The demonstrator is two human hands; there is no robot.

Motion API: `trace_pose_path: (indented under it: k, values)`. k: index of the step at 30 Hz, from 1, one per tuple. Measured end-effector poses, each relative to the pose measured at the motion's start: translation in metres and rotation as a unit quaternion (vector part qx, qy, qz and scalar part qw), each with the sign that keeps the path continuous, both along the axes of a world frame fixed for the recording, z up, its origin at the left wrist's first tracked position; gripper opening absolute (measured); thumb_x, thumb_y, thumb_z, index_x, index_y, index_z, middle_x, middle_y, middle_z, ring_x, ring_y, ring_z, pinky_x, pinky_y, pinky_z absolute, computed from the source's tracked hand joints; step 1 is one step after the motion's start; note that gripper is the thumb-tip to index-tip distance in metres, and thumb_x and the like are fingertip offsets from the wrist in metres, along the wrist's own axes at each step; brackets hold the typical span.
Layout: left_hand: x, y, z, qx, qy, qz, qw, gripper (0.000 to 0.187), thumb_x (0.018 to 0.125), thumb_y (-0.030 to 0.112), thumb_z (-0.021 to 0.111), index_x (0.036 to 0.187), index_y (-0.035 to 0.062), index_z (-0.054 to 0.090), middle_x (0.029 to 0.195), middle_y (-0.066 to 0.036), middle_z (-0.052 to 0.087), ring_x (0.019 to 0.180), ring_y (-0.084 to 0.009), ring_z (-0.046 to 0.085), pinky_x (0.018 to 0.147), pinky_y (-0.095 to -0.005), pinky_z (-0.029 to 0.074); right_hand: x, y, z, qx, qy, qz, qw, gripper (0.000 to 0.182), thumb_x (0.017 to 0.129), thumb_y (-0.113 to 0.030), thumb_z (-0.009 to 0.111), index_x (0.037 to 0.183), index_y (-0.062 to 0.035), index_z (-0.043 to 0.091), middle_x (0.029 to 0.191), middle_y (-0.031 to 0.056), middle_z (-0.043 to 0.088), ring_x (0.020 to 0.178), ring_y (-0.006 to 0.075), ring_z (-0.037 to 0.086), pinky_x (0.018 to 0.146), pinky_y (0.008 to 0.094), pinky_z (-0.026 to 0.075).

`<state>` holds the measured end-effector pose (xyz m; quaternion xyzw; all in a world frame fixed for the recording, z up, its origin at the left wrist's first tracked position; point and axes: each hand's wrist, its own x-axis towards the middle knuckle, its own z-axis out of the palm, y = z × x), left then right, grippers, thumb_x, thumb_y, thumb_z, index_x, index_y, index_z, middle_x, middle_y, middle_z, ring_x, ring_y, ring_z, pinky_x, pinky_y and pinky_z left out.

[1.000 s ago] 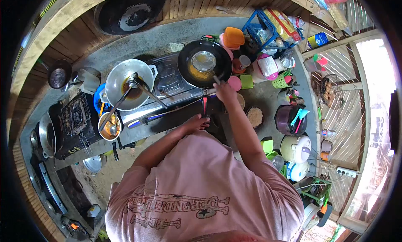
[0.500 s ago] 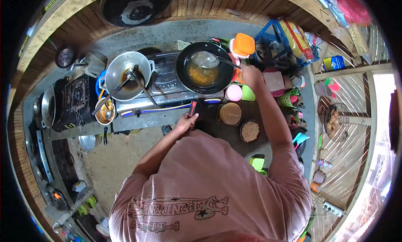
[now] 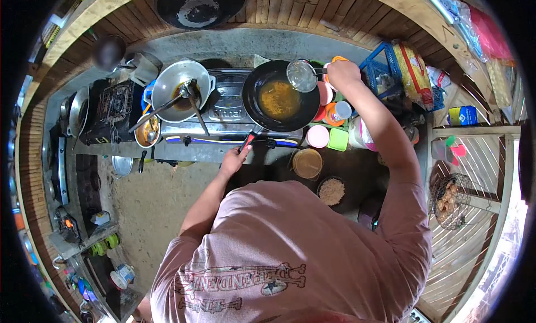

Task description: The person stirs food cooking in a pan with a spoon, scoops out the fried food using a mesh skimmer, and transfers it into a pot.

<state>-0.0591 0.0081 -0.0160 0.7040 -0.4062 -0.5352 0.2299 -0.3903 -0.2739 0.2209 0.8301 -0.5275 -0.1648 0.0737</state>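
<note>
My left hand is closed around the red-and-black handle of a black wok on the stove. Inside the wok lies a pool of oil with yellow-orange food. My right hand grips the dark handle of a ladle with a round, shiny metal head. That head is over the wok's upper right rim, above the oil. Whether it carries anything I cannot make out. An orange lid is partly hidden behind my right hand.
Left of the wok, an aluminium pot holds dark liquid and utensils. Beside it is a small saucepan with orange food. Right of the stove are pink and green containers, a jar and a bowl of grains.
The ladle has come up out of the oil and moved right to the wok's rim. My right hand has risen with it. My left hand still holds the wok's handle.
</note>
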Motion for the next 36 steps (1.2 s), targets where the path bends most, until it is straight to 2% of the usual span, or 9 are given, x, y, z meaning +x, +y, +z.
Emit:
trace_pose_path:
  k: [10, 13, 14, 15, 19, 23, 26, 28, 36]
  values:
    - [-0.002, 0.001, 0.008, -0.036, -0.052, -0.016, 0.998, 0.055, 0.091, 0.059, 0.062, 0.087, 0.0039, 0.063, 0.061, -0.002, 0.055, 0.049, -0.0123, 0.05, 0.047, -0.0319, 0.041, -0.023, -0.007, -0.067, 0.096, -0.105, -0.187, 0.972, 0.03, 0.084, -0.017, 0.06, 0.108, -0.0034, 0.073, 0.11, 0.0197, 0.071, 0.108, 0.0323, 0.068, 0.089, 0.0464, 0.053]
    - [-0.001, -0.001, 0.013, -0.018, -0.085, -0.031, 0.996, 0.061, 0.091, 0.06, 0.061, 0.095, 0.0, 0.069, 0.069, -0.014, 0.066, 0.066, -0.0257, 0.065, 0.066, -0.0395, 0.05, -0.062, -0.017, -0.184, 0.214, -0.201, -0.046, 0.955, 0.026, 0.085, -0.014, 0.06, 0.104, -0.0015, 0.072, 0.086, 0.0136, 0.072, 0.076, 0.0247, 0.069, 0.065, 0.0393, 0.052]
    - [0.001, 0.001, 0.011, -0.017, -0.086, -0.029, 0.996, 0.061, 0.091, 0.06, 0.061, 0.095, 0.0, 0.069, 0.069, -0.014, 0.066, 0.066, -0.0257, 0.065, 0.066, -0.0395, 0.05, -0.087, -0.03, -0.248, 0.264, -0.254, 0.003, 0.931, 0.025, 0.085, -0.014, 0.06, 0.103, -0.0012, 0.072, 0.077, 0.0103, 0.07, 0.064, 0.0206, 0.066, 0.055, 0.0364, 0.049]
    - [0.003, 0.002, 0.006, -0.02, -0.088, -0.029, 0.995, 0.062, 0.09, 0.061, 0.06, 0.097, -0.0002, 0.068, 0.071, -0.015, 0.066, 0.068, -0.0283, 0.065, 0.067, -0.0407, 0.05, -0.074, -0.002, -0.229, 0.326, -0.483, -0.282, 0.762, 0.022, 0.088, -0.012, 0.059, 0.102, -0.0012, 0.071, 0.068, 0.0035, 0.063, 0.048, 0.0124, 0.051, 0.045, 0.0306, 0.04]
    - [0.008, 0.005, -0.001, -0.086, -0.092, -0.027, 0.992, 0.055, 0.092, 0.057, 0.062, 0.081, 0.0029, 0.061, 0.06, -0.003, 0.055, 0.049, -0.0142, 0.05, 0.048, -0.0343, 0.041, -0.051, 0.053, -0.145, 0.349, -0.505, -0.35, 0.707, 0.024, 0.094, -0.011, 0.057, 0.111, -0.0014, 0.069, 0.068, 0.004, 0.062, 0.047, 0.0098, 0.047, 0.047, 0.0271, 0.04]
    - [0.013, 0.005, -0.003, -0.086, -0.109, -0.036, 0.99, 0.057, 0.092, 0.057, 0.063, 0.079, 0.0021, 0.061, 0.059, -0.004, 0.055, 0.049, -0.0148, 0.05, 0.048, -0.0351, 0.041, -0.102, 0.022, -0.171, 0.17, -0.445, -0.113, 0.872, 0.023, 0.089, -0.018, 0.058, 0.097, -0.0044, 0.075, 0.08, 0.0156, 0.071, 0.064, 0.0218, 0.063, 0.062, 0.0371, 0.049]
    - [0.012, 0.004, 0.0, -0.076, -0.094, -0.02, 0.992, 0.057, 0.091, 0.057, 0.063, 0.079, 0.0014, 0.06, 0.058, -0.004, 0.055, 0.049, -0.0147, 0.052, 0.049, -0.0352, 0.042, -0.07, 0.043, -0.045, 0.06, -0.267, -0.168, 0.947, 0.025, 0.087, -0.02, 0.057, 0.098, -0.0069, 0.075, 0.091, 0.0194, 0.071, 0.085, 0.0318, 0.072, 0.076, 0.0437, 0.055]
    - [0.014, 0.005, -0.007, -0.029, -0.102, -0.033, 0.994, 0.062, 0.091, 0.06, 0.061, 0.1, -0.0003, 0.069, 0.069, -0.017, 0.065, 0.067, -0.0322, 0.066, 0.068, -0.0429, 0.05, -0.054, 0.045, -0.006, 0.034, -0.175, -0.139, 0.974, 0.023, 0.086, -0.016, 0.056, 0.096, -0.0082, 0.075, 0.093, 0.0189, 0.072, 0.088, 0.0342, 0.071, 0.078, 0.0457, 0.055]
    - [0.012, 0.004, 0.014, -0.071, -0.117, -0.041, 0.99, 0.059, 0.092, 0.058, 0.061, 0.081, 0.0001, 0.062, 0.063, -0.011, 0.061, 0.057, -0.0229, 0.059, 0.058, -0.04, 0.048, -0.033, 0.04, 0.01, -0.002, -0.021, -0.062, 0.998, 0.023, 0.084, -0.014, 0.056, 0.091, -0.0027, 0.075, 0.093, 0.0197, 0.072, 0.088, 0.0358, 0.071, 0.077, 0.0464, 0.057]
